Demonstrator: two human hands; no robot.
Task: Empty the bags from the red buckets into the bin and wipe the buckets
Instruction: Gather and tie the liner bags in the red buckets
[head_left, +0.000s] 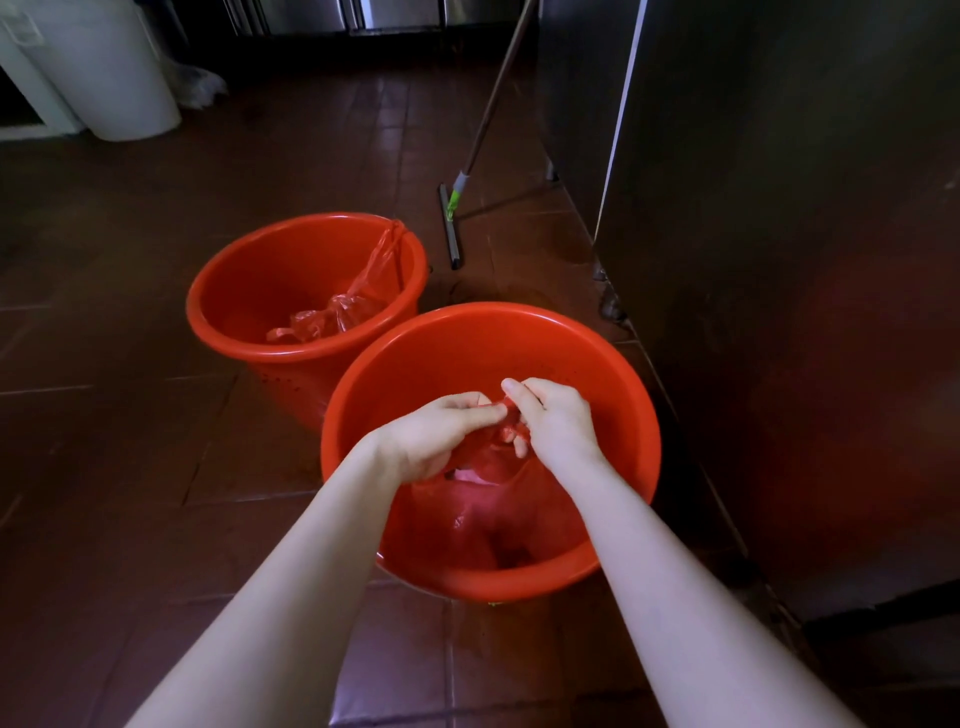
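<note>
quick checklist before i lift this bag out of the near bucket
1. Grip: left hand and right hand both hold the red bag by its top: ok.
2. Bag top tied shut: cannot tell, the hands cover it.
3. Bag free of the near bucket rim: ok, it lies wholly inside.
4. Is the white bin open: cannot tell, its top is out of frame.
5. Is the second bag out of the far bucket: not ok, it lies inside.
</note>
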